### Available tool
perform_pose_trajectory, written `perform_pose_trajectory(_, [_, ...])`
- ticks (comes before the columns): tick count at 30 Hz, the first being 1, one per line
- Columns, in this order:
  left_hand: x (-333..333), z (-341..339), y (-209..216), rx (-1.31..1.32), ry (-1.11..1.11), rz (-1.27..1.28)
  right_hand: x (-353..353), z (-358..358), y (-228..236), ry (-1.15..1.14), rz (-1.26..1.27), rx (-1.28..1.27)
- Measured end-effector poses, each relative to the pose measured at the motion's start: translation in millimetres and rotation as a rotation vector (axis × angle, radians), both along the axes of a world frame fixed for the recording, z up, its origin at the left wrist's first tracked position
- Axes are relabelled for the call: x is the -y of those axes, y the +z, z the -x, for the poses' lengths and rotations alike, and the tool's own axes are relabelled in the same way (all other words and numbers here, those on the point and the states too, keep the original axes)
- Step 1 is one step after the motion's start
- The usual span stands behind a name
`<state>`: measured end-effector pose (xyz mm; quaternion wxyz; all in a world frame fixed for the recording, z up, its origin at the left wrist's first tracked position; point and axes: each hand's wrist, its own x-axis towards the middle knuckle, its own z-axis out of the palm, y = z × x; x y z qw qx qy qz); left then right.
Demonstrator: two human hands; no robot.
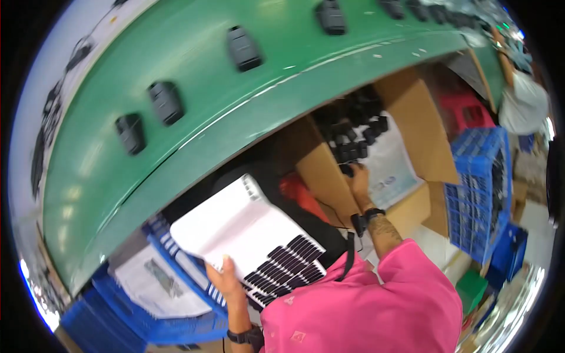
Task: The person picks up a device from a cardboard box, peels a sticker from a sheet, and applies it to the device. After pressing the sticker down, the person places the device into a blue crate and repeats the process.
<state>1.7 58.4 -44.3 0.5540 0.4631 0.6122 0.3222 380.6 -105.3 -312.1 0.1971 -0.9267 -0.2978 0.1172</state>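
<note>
My left hand (226, 282) grips the lower edge of a white sheet of stickers (220, 223), thumb on top. Rows of dark rectangular stickers cover the sheet's near end, and a few small ones sit at its far corner. Most of its face is bare white. Reaching into an open cardboard box (415, 132), my right hand (360, 181) has its fingers closed around a small black plastic piece (347, 170). Blur hides the piece's exact shape. Several similar black pieces lie in the box beyond it, beside a pale printed sheet (388, 162).
Black handheld devices (243, 48) stand spaced along the green conveyor belt (194, 88) ahead. Blue crates stand at right (477, 188) and lower left (176, 326). A red stool (465, 109) is behind the box. Another person's arm (505, 65) shows at far right.
</note>
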Motion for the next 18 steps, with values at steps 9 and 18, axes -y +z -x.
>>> perform_pose_trajectory(9, [-5.3,-9.0,21.8,-0.108,-0.065,-0.108,-1.8,9.2,15.9,0.281,-0.101,-0.251])
perform_pose_trajectory(18, [-79.5,4.8,43.4,-0.273,0.289,-0.722,3.4,5.4,31.5,0.225,-0.039,-0.162])
